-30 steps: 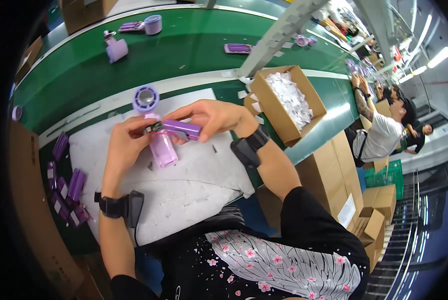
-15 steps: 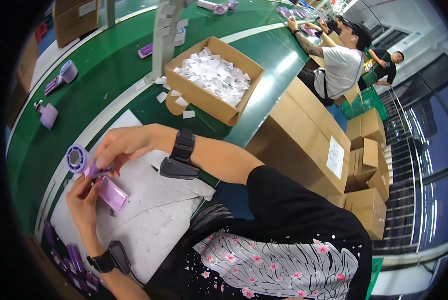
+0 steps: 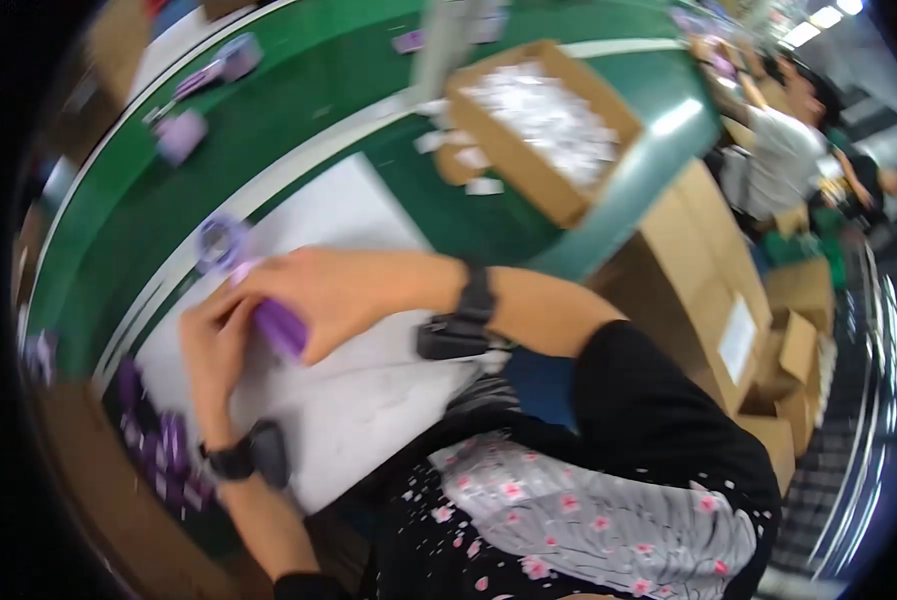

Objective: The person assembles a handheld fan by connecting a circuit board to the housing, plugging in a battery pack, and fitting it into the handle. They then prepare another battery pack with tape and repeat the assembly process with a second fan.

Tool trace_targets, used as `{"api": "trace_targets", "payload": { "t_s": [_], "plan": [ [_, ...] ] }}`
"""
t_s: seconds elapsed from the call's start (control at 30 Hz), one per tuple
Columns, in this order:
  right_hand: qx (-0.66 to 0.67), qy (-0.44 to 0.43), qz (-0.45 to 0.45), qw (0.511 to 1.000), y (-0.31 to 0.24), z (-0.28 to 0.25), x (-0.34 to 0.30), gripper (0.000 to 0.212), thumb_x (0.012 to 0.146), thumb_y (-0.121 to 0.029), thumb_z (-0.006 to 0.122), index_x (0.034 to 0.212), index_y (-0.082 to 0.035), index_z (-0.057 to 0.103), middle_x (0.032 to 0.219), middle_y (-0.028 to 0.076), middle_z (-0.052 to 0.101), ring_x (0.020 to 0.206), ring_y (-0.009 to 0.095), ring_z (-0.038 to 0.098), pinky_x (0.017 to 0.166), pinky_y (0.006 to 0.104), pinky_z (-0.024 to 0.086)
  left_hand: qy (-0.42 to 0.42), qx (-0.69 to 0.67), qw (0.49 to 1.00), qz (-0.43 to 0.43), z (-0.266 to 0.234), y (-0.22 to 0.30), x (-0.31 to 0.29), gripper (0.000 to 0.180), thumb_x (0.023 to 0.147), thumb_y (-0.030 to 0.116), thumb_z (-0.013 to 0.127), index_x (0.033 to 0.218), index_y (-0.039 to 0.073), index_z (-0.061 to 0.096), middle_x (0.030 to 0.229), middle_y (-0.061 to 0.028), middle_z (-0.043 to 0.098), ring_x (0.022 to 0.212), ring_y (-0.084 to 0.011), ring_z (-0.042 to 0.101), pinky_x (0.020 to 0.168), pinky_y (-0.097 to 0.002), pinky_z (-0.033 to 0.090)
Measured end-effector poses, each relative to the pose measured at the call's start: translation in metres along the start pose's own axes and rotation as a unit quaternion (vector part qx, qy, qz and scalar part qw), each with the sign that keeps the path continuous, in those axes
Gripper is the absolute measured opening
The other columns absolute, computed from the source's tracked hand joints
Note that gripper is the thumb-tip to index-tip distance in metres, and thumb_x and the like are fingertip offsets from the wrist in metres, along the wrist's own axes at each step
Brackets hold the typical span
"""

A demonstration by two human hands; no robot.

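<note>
A purple handheld fan (image 3: 282, 330) is held over the white padded mat (image 3: 354, 415), its round lilac head (image 3: 219, 240) sticking out at the upper left past my fingers. My right hand (image 3: 337, 290) is closed over the handle from above. On the near left side, my left hand (image 3: 214, 340) pinches the fan around its neck, fingertips against those of my right hand. Motion blur and the fingers hide most of the neck. A black strap device sits on each wrist.
Purple fan parts (image 3: 164, 450) are heaped at the lower left. More fan pieces (image 3: 179, 135) lie on the green conveyor (image 3: 299, 110). An open box (image 3: 594, 200) of white paper slips stands beyond the mat. Large cartons (image 3: 709, 260) and co-workers (image 3: 784, 150) are at the right.
The whole view has shifted, so the scene sits farther right and higher. My right hand has moved down over the fan's handle, whose pink face showed before; a darker purple side shows now.
</note>
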State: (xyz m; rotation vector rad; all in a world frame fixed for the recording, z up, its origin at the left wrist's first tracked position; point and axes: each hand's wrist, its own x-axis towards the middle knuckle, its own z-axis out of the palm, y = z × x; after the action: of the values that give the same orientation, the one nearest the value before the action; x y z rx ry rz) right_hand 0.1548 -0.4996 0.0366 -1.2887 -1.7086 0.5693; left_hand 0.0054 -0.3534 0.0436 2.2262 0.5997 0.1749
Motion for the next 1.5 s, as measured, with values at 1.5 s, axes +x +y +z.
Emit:
{"api": "trace_targets", "payload": {
  "t_s": [1.5],
  "plan": [
    [-0.064,0.072,0.162,0.982,0.01,0.009,-0.018,0.028,0.071,-0.01,0.076,0.092,-0.001,0.059,0.089,0.009,0.055,0.075,0.022,0.057,0.067,0.0311,0.048,-0.02,-0.217,0.976,-0.017,0.031,-0.008,-0.009,0.052,0.065,0.007,0.081,0.115,0.008,0.067,0.084,-0.0084,0.071,0.069,-0.0101,0.062,0.067,-0.026,0.05]
  ]
}}
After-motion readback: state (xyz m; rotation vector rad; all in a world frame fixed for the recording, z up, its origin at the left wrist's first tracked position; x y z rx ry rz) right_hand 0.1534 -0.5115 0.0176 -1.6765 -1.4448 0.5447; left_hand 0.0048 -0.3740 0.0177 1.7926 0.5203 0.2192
